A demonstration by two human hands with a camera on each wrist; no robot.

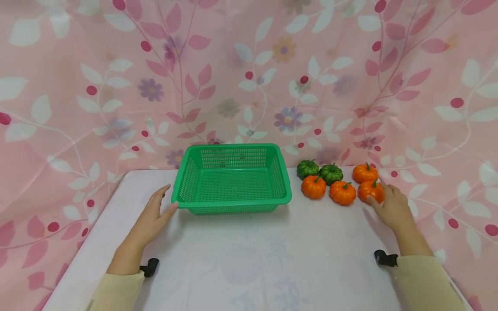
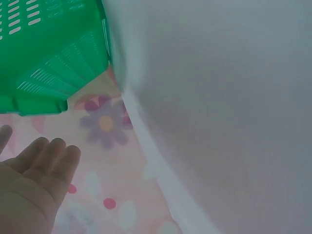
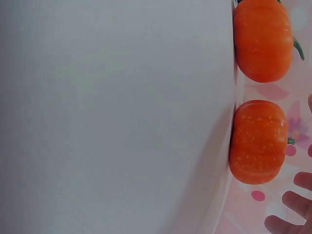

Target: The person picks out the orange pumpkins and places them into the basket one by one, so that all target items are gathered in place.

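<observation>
My left hand is held beside the front left corner of a green plastic basket, thumb tip right at the rim in the head view. Its fingers are extended and hold nothing. On the right, my right hand reaches beside a small orange pumpkin, overlapping its edge in the head view. From the right wrist, the spread fingers show a gap to that speckled pumpkin. Another orange pumpkin sits just behind it.
Left of these, two orange pumpkins sit in front of two green pumpkins, right of the basket. All stand on a white-covered table. A pink floral curtain hangs behind and at both sides.
</observation>
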